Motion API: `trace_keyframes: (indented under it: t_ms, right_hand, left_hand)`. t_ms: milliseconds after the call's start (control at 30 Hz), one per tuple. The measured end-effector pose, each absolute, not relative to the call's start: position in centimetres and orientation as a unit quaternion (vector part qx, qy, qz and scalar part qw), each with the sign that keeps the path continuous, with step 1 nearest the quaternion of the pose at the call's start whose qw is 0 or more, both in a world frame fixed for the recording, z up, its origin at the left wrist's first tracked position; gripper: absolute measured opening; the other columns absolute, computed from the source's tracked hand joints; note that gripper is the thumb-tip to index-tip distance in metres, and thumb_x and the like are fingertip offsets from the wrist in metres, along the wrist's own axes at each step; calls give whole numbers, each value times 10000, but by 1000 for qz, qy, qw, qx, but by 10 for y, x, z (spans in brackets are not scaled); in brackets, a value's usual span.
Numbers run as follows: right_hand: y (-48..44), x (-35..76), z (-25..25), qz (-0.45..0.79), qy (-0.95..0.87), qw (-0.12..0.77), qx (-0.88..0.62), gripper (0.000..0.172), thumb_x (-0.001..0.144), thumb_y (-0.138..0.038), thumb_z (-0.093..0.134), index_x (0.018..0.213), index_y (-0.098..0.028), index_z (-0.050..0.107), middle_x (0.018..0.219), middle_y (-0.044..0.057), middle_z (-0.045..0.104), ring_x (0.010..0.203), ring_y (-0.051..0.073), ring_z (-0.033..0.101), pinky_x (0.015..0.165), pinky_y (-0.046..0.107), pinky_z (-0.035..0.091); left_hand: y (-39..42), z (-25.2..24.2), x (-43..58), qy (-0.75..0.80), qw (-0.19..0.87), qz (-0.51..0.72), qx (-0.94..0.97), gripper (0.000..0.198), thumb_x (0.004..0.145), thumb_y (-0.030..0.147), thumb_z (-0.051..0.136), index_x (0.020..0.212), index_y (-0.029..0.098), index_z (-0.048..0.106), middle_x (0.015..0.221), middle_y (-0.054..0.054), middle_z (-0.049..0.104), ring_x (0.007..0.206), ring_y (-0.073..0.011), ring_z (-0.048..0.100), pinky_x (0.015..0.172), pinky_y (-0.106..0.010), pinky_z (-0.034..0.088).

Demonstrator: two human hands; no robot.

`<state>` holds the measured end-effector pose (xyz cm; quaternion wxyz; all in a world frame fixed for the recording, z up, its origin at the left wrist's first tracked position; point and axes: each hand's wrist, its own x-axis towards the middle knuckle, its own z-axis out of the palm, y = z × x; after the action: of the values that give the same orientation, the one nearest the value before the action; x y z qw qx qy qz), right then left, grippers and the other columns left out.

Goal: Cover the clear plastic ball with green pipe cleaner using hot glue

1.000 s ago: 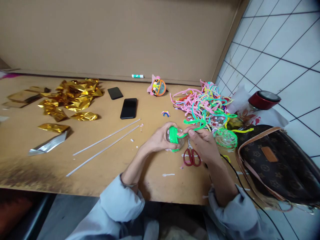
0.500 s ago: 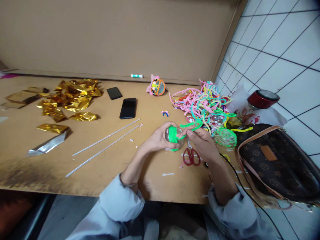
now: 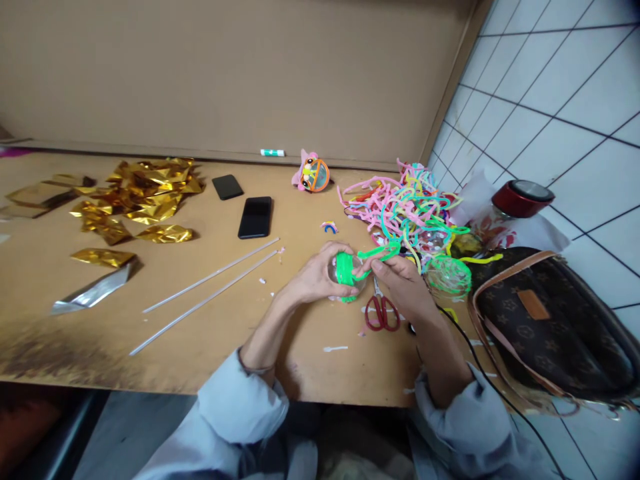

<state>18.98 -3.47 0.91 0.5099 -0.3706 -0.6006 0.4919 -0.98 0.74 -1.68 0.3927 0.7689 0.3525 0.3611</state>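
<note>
left hand (image 3: pixel 314 279) fingers clamped round the small ball (image 3: pixel 344 269) just above the surface (image 3: pixel 225 327), near the red scissors (image 3: pixel 383 312); right hand (image 3: pixel 404 288) fingers pinched on the green pipe cleaner (image 3: pixel 381 251); best kept taut, turns snug side by side; since a second ago the loose tail looks shorter and the hands have barely shifted

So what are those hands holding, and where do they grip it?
Left hand cups a clear ball around its side; right hand pinches the green pipe cleaner near the ball.
</note>
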Motion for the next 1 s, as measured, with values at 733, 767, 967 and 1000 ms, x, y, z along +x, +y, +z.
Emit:
trace_keyframes:
  t_ms: [733,767,967,1000]
  right_hand:
    - [-30,186,-1,497,-573,538,-368,282,872,-492,654,791,-234,735,842,23,735,907,188,675,914,353,504]
    - [-30,186,-1,499,-572,538,-368,279,874,-490,652,799,-234,733,852,23,737,915,187,675,917,353,503]
    - [-32,184,2,494,-569,534,-384,325,841,-548,665,774,-235,720,831,25,738,919,199,676,917,364,508]
    - [-32,183,3,496,-569,533,-383,341,829,-565,671,760,-234,716,822,25,737,911,201,679,898,362,515]
  left_hand:
    - [4,-8,-11,363,347,390,772,678,615,418,894,1189,207,602,1216,-98,598,1157,-276,579,1018,-429,463]
    - [4,-8,-11,362,346,388,774,671,619,413,893,1185,203,599,1216,-99,596,1160,-275,576,1018,-422,461]
    - [3,-5,-12,351,343,378,785,588,658,419,865,1137,198,606,1200,-91,584,1161,-270,564,1023,-403,450]
    - [2,-5,-12,353,343,376,785,581,661,420,862,1135,203,605,1194,-87,586,1155,-269,565,1020,-403,449]
